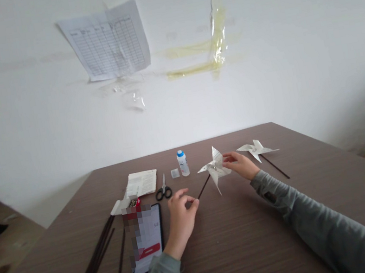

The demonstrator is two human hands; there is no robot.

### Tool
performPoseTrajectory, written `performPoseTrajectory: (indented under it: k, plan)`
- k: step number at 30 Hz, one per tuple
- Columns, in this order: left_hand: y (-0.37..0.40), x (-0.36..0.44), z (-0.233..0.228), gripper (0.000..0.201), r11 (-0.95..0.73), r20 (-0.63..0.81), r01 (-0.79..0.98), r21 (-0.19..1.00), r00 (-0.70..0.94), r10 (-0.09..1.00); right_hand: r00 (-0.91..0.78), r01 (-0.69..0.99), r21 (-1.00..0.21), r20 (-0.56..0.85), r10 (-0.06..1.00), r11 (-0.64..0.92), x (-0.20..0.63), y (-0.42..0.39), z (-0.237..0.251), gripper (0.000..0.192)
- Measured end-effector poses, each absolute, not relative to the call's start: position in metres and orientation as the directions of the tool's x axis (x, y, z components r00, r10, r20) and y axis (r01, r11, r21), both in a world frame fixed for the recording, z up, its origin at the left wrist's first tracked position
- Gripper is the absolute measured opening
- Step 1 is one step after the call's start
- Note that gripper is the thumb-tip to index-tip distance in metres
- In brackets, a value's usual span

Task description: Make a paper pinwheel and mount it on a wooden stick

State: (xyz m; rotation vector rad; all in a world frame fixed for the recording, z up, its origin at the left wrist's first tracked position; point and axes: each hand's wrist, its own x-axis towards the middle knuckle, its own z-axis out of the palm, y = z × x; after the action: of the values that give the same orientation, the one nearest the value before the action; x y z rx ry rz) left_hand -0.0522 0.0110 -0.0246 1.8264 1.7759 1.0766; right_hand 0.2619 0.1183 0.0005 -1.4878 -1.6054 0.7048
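Observation:
A paper pinwheel (215,167) on a thin dark stick (204,186) is held just over the table, between my hands. My left hand (181,216) pinches the lower end of that stick between thumb and fingertips. At the right-hand blade, my right hand (242,165) has its fingers closed on the paper's edge; the exact fingertip contact is partly hidden. Just beyond my right hand, a second paper pinwheel (255,148) lies on the table, its stick pointing toward the near right.
On the brown table (243,238) stand a white bottle with a blue cap (182,163) and a small clear piece (175,173). Left lie scissors (163,191), paper sheets (141,182), a small red box (134,207), a phone (151,240) and several dark sticks (91,268). A wall rises behind.

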Motion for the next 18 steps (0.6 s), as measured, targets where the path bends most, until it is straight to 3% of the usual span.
performPoseTrajectory:
  k: [12,18]
  plan:
    - [0.012,-0.038,-0.032,0.02,-0.116,0.266,0.521,0.845,-0.223,0.938,0.278,0.628,-0.777,0.164,0.946,-0.05,0.234,0.088,-0.016,0.038]
    - [0.015,-0.032,-0.036,0.019,-0.104,0.267,0.479,0.871,-0.285,0.921,0.166,0.689,-0.724,0.111,0.98,-0.035,0.214,0.071,-0.018,0.019]
